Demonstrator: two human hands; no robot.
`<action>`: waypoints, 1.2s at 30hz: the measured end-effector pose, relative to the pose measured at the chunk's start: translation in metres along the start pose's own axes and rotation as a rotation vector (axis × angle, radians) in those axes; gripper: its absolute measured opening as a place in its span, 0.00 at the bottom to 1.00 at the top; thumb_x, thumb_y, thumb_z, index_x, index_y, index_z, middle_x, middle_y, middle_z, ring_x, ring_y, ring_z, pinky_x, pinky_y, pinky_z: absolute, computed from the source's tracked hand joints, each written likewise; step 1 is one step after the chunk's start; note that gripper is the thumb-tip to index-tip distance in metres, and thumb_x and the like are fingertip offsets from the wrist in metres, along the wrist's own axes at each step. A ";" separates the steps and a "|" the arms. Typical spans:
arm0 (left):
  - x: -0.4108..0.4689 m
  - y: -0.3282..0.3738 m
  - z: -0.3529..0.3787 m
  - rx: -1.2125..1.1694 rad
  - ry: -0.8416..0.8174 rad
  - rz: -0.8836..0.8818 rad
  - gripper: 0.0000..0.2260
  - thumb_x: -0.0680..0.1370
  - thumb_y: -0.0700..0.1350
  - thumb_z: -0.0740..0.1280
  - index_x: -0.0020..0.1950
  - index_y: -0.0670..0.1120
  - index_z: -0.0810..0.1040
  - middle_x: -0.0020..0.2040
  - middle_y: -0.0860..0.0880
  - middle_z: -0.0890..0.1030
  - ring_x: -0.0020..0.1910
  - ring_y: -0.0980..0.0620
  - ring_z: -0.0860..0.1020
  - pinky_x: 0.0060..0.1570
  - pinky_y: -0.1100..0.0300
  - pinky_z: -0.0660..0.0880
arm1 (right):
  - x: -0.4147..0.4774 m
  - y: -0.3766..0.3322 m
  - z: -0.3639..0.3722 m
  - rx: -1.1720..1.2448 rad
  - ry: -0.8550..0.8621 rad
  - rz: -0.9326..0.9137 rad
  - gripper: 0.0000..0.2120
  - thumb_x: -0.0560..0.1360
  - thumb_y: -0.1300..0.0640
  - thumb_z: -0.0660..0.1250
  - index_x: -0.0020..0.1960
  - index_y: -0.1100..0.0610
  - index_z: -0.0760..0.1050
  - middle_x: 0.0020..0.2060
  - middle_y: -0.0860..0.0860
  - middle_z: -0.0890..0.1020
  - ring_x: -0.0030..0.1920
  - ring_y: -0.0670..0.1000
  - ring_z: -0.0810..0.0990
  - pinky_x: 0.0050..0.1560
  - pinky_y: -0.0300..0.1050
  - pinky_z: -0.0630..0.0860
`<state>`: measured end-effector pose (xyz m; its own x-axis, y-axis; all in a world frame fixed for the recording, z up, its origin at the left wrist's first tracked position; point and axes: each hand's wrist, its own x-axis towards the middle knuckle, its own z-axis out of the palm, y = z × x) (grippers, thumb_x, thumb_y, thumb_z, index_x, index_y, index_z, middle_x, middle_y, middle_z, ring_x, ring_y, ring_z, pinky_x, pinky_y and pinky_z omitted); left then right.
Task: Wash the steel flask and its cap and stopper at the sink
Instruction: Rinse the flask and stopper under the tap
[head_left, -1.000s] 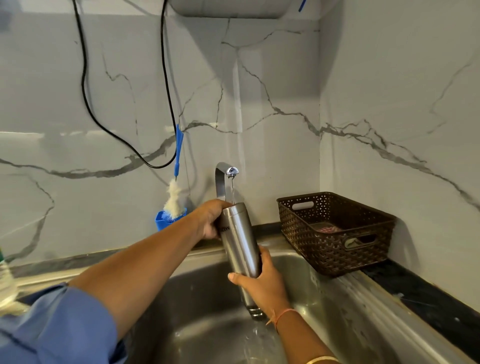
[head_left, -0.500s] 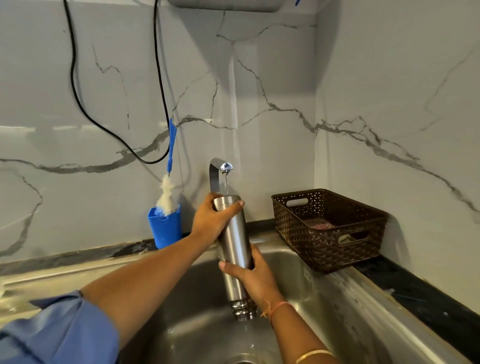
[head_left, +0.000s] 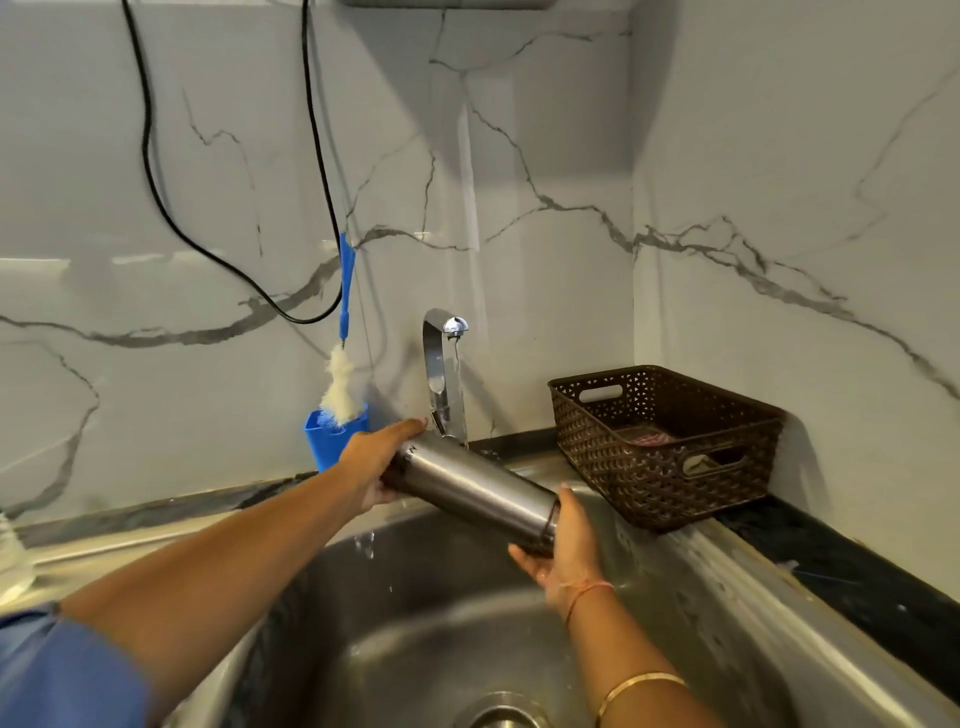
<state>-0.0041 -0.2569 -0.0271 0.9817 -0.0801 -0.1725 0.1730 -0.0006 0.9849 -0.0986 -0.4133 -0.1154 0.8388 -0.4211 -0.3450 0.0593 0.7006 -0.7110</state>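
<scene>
The steel flask lies tilted, almost level, over the steel sink, just under the chrome tap. Its mouth end points up and left, its base down and right. My left hand covers the mouth end, fingers over the top and thumb below. My right hand cups the base from underneath, with the thumb up along its edge. A few drops fall into the sink below the mouth end. A thin stream runs from the tap. No cap or stopper shows.
A brown perforated basket with something pink inside stands on the black counter at the right. A blue holder with a white bottle brush stands left of the tap. A black cable hangs down the marble wall.
The flask has gone from upright under the tap to nearly level. My right hand slid from the flask's middle down to its base, and my left hand now covers the mouth.
</scene>
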 end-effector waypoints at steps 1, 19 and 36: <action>-0.002 0.002 -0.007 0.045 -0.064 -0.070 0.23 0.71 0.47 0.74 0.59 0.43 0.68 0.48 0.41 0.75 0.45 0.44 0.76 0.45 0.47 0.77 | 0.003 0.000 -0.002 -0.023 0.043 -0.036 0.20 0.77 0.46 0.63 0.60 0.60 0.72 0.52 0.61 0.78 0.46 0.58 0.79 0.29 0.47 0.76; -0.024 -0.053 0.036 1.513 -0.475 0.446 0.41 0.65 0.55 0.77 0.73 0.51 0.60 0.65 0.49 0.72 0.61 0.49 0.72 0.61 0.55 0.70 | -0.002 0.004 0.008 -0.814 0.243 -0.463 0.22 0.71 0.35 0.63 0.56 0.50 0.71 0.46 0.53 0.80 0.46 0.57 0.80 0.45 0.58 0.81; -0.015 -0.073 0.047 0.597 -0.102 0.478 0.38 0.62 0.53 0.80 0.66 0.50 0.65 0.59 0.52 0.75 0.57 0.52 0.75 0.57 0.55 0.74 | 0.015 0.003 0.009 -0.445 0.357 -0.522 0.14 0.77 0.45 0.61 0.54 0.54 0.67 0.43 0.53 0.76 0.41 0.55 0.77 0.46 0.61 0.79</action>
<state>-0.0353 -0.3028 -0.0956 0.9221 -0.2981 0.2468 -0.3679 -0.4780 0.7976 -0.0812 -0.4128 -0.1170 0.5317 -0.8467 -0.0203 0.1129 0.0946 -0.9891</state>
